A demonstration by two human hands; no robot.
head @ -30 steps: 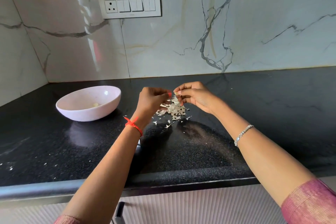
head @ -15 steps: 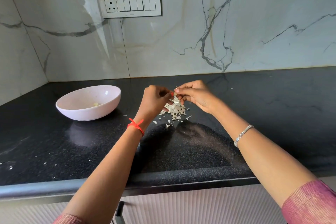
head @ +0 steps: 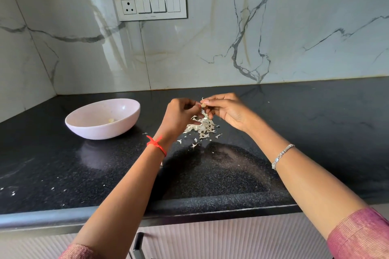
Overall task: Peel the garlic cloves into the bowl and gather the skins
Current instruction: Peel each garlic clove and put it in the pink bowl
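My right hand [head: 228,111] pinches the clove [head: 203,105], my left hand [head: 179,116] nips it too, above the skins [head: 201,127].

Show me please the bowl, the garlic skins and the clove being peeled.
bowl [head: 99,132]: head view, front outer wall.
garlic skins [head: 201,126]: head view, middle of the pile.
clove [head: 203,105]: head view, its visible pale end.

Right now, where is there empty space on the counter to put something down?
The biggest bare patch of counter lies right of the skins pile, back to the wall. Another runs between the bowl and the front edge, with only tiny flecks. The middle is crowded: skins scattered there, bowl close on the left.
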